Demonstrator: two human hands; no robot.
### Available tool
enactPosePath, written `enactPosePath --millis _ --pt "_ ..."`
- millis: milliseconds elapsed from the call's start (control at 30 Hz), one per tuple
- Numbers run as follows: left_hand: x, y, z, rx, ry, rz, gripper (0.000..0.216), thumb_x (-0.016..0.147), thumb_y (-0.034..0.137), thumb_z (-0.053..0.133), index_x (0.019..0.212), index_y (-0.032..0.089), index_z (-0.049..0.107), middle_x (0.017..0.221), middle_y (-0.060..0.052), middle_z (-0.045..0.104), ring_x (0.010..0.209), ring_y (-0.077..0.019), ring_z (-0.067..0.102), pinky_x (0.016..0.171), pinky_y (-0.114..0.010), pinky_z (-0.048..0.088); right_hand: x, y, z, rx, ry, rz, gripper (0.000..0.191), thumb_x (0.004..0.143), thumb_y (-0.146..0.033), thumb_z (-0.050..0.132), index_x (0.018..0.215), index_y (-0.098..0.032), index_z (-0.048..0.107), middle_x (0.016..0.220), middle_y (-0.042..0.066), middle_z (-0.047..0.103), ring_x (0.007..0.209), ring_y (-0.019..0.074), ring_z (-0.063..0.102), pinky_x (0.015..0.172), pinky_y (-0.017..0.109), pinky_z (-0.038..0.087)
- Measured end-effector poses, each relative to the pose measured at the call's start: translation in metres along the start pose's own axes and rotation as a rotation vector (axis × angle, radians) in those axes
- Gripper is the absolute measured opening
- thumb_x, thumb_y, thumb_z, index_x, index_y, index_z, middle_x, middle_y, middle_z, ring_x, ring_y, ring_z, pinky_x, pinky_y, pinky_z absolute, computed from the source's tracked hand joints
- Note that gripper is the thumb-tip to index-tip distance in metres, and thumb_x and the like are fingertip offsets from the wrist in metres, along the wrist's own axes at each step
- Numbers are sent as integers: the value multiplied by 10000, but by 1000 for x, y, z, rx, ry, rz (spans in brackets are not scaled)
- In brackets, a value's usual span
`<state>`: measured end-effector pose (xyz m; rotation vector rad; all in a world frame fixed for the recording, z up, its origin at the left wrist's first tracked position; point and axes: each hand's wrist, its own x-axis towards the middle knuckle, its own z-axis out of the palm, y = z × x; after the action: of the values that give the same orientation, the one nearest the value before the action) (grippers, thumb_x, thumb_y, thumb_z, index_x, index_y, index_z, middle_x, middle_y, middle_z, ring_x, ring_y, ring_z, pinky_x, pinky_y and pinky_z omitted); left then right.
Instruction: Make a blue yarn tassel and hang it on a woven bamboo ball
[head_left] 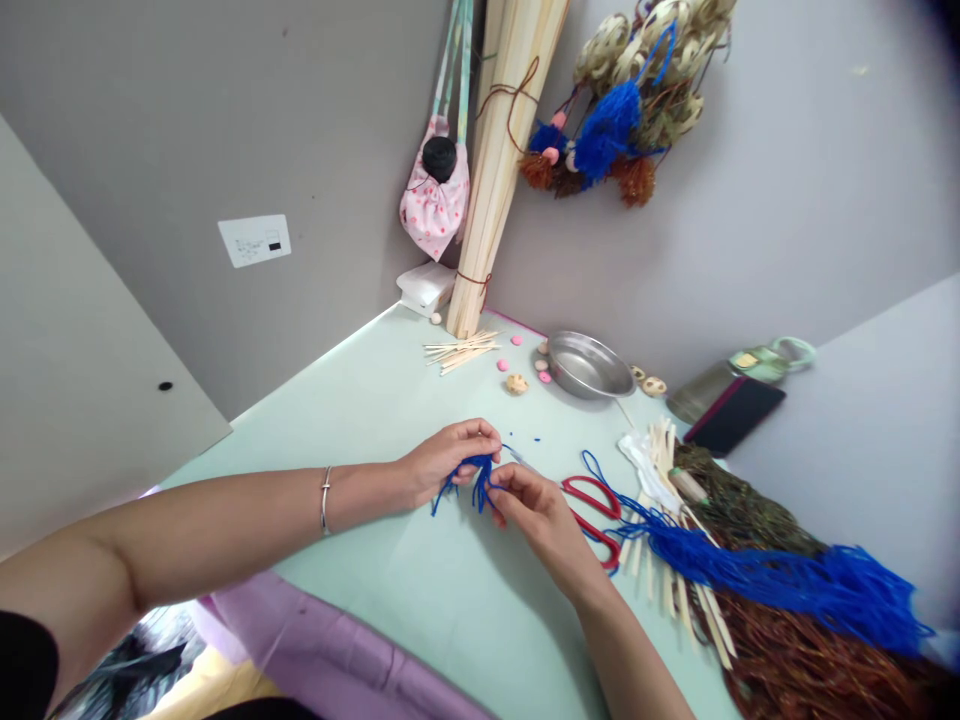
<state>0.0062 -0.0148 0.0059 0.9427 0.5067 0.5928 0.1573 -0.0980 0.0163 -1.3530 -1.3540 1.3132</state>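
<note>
Fingers [480, 437] of our left hand [446, 462] pinch a small bundle of blue yarn [471, 480] from above, and our right hand [536, 510] closes its fingertips on the same bundle from the right, so both hands hold it just over the pale green table [420, 590]. Loose ends of the yarn hang down between the two hands and brush the tabletop. Our left forearm stretches in from the lower left with a thin bracelet [325, 499] at the wrist; our right forearm rises from the bottom edge, hand bent inward. Just beside our right hand lie red-handled scissors [596, 510], partly covered by a long hank of blue yarn [787, 580] that trails right over flat wooden strips [667, 560] and a heap of brown fibre [817, 660]. Farther back sit a metal bowl [589, 365], pink beads [502, 365] and a small pile of sticks [461, 350]. A tall tied bundle of cane [502, 150] stands in the corner, with a pink spotted pouch [435, 205] and woven balls with tassels [637, 90] hanging on the walls. Nothing lies between us and the small bundle.
</note>
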Motion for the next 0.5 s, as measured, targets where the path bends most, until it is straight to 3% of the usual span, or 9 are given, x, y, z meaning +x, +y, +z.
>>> enactPosePath --millis 133,233,400,500 --pt "-2 0 3 82 20 1 282 763 386 680 825 157 528 673 58 457 447 -12 289 429 -178 159 -1 -2 -6 -87 168 -20 309 883 -496 582 786 -203 572 563 -50 491 525 122 424 533 251 333" --pt "-3 -4 4 185 -8 26 301 766 421 675 828 156 547 645 60 456 453 -25 308 436 -187 192 -1 -4 -11 -202 302 -95 338 907 -528 525 796 -211 565 675 -21 540 625 150 475 600 267 367" --pt "-1 -12 0 278 -82 49 302 780 431 650 848 151 562 686 24 553 455 -38 343 436 -203 239 1 -1 -9 -229 165 -131 410 924 -497 508 644 -197 507 629 -21 461 623 147 417 595 271 334" --pt "0 -12 -1 229 -53 35 274 786 409 638 857 161 546 653 43 524 455 -40 339 434 -193 238 1 0 -7 -168 206 -146 354 917 -459 544 683 -193 538 631 -23 469 624 140 415 599 264 340"
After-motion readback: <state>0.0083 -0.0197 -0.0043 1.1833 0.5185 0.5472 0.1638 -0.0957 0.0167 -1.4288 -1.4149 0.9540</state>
